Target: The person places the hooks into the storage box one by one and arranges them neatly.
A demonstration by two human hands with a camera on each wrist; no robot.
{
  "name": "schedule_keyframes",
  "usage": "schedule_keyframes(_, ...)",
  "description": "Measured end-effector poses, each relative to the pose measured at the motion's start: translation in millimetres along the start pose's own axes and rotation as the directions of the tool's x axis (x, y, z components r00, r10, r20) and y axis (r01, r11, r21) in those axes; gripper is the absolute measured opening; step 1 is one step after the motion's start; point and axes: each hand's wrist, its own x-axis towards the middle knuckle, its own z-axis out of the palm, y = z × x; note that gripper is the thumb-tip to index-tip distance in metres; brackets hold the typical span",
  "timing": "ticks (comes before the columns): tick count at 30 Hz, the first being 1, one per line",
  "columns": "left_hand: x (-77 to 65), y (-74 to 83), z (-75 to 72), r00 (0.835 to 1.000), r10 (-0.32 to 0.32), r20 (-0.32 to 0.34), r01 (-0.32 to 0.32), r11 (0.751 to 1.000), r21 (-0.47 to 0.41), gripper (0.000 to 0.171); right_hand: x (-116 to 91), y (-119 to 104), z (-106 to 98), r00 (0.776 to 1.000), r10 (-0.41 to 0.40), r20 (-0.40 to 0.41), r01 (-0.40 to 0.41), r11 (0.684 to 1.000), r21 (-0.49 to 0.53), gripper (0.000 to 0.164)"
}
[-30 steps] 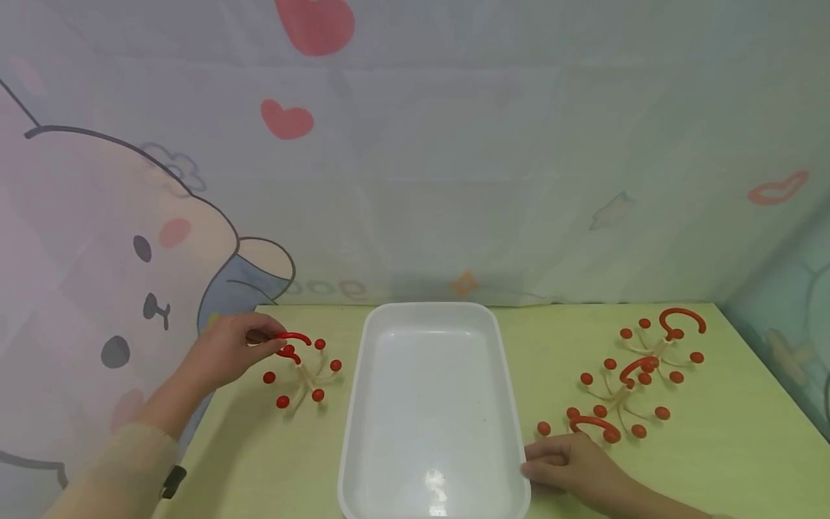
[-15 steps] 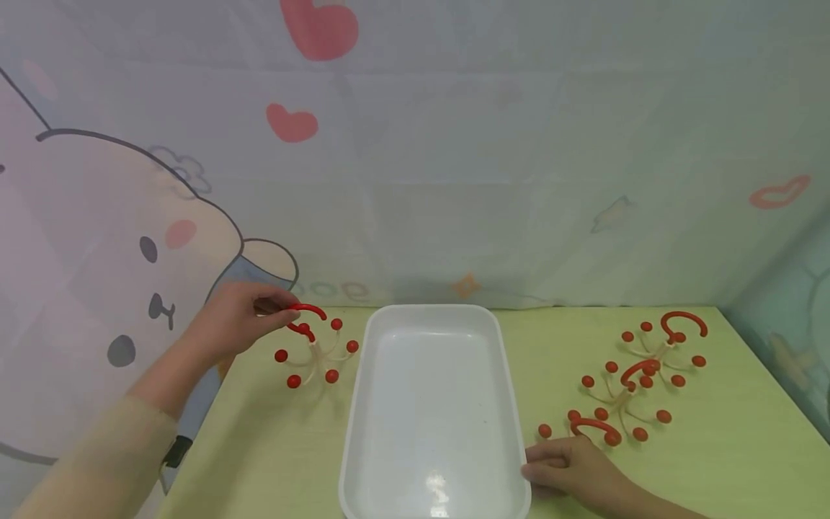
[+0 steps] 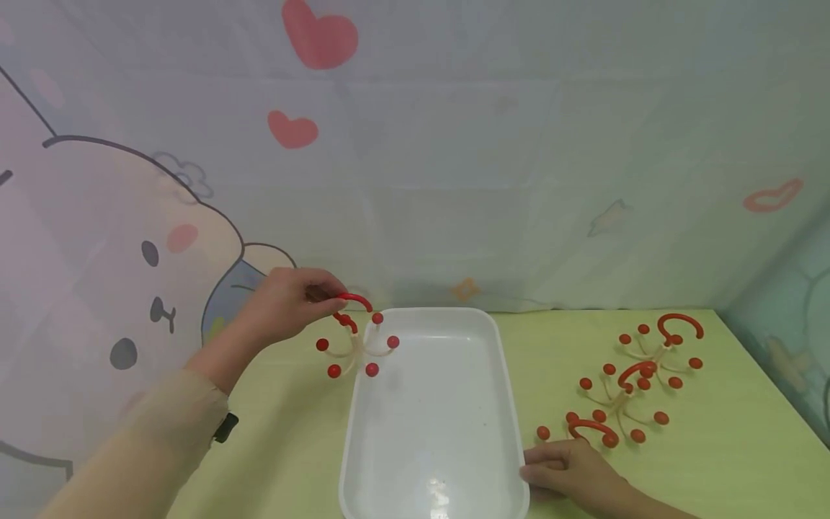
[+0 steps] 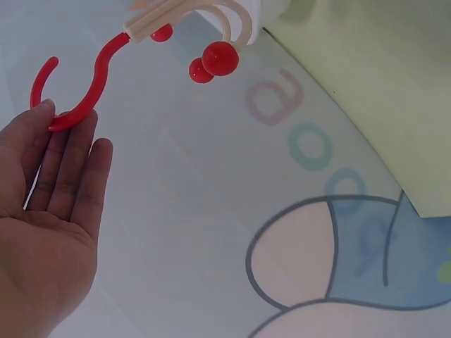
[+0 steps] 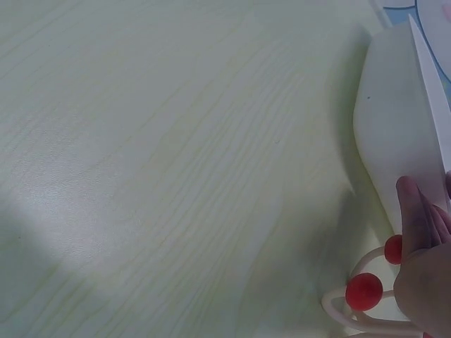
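My left hand (image 3: pixel 282 303) pinches the red hook of a hook hanger (image 3: pixel 356 346), whose cream arms end in red balls. This hanger hangs over the far left rim of a white tray (image 3: pixel 421 315). In the left wrist view, the thumb and fingertips hold the curve of the red hook (image 4: pixel 96 81). My right hand (image 3: pixel 573 472) holds the tray's right rim near its front. The right wrist view has that hand (image 5: pixel 426 282) at the tray's outer wall (image 5: pixel 394 105), close to red balls (image 5: pixel 364 291) of another hanger.
Right of the tray, similar hook hangers lie on the pale green table (image 3: pixel 733 447): one at the back (image 3: pixel 663 353), one in the middle (image 3: pixel 621 404), and one in front (image 3: pixel 593 425), partly hidden by my right hand. A printed curtain (image 3: pixel 441 180) hangs behind.
My left hand has lifted the hook hanger off the table's left side and carried it rightward to the tray's far left rim. The right hand has stayed at the tray.
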Motion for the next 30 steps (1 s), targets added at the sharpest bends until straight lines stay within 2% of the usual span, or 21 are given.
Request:
schedule_keyframes(10,28.3,15.0,26.2,0.998,-0.034,0.051,0.037,0.998,-0.058,0.01,0.7,0.8,0.9,1.0,-0.016,0.006,0.015,1.0,0.022,0.038)
schedule_keyframes(16,39.5,14.6,47.5,0.998,-0.022,0.061,0.027,0.996,-0.082,0.011,0.0,-0.8,3.6,1.0,-0.016,0.001,0.016,1.0,0.019,0.037)
schedule_keyframes(22,45.0,11.2,65.6,0.997,0.001,0.072,0.007,0.993,-0.115,0.008,1.3,-1.8,4.6,1.0,0.005,-0.005,-0.005,0.999,-0.032,0.037)
schedule_keyframes(30,44.9,1.4,85.0,0.997,-0.007,0.071,0.015,0.994,-0.111,0.008,1.4,-3.6,6.9,1.0,-0.007,-0.011,0.006,0.998,-0.055,0.037)
